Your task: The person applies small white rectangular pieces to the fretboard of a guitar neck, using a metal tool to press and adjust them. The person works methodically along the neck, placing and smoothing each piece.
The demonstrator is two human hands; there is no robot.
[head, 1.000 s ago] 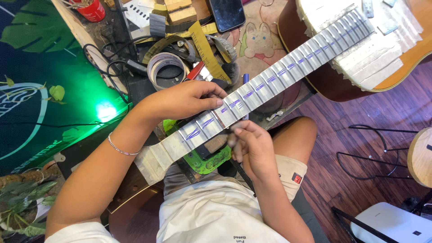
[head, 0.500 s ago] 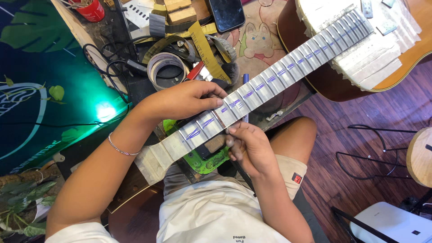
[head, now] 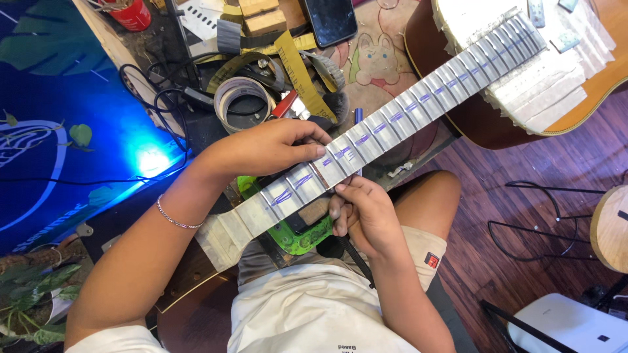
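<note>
A guitar [head: 582,98] with an orange-brown wooden body lies across the lap of a seated person, its long neck [head: 386,124] running from the body at upper right down to lower left. The neck is wrapped in pale tape between its thin metal frets, each taped panel marked with short purple strokes, and more pale tape strips cover the body where the neck joins it. The left hand [head: 268,149] lies flat over the far edge of the neck, fingers together and curled onto the taped surface. The right hand [head: 363,212] sits at the near edge of the neck, fingertips pinched together against a fret; what it grips cannot be made out. Beyond the neck lie a roll of tape [head: 242,98] and a dark phone [head: 330,21].
</note>
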